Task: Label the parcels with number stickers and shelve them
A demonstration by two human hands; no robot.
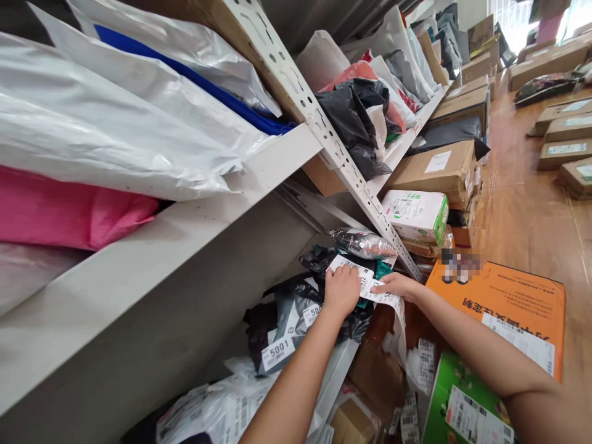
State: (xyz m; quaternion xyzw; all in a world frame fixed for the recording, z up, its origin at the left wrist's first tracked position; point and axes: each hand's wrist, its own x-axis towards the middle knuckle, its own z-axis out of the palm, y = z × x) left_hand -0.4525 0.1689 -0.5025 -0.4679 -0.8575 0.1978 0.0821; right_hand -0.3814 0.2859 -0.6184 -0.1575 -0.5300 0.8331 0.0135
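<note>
My left hand is closed, its fingers curled down on the upper end of a strip of white number labels. My right hand pinches the strip a little to the right, and its tail hangs below the fingers. Under my hands lie dark plastic parcels on the lower shelf. One of them bears a label reading 5001. A clear shiny wrapped parcel sits just behind. How much of the strip touches the parcel under my left hand is hidden.
White bags and a pink bag fill the upper shelf at left. A perforated post rises beside my hands. An orange box and a green box stand at right, near more label strips.
</note>
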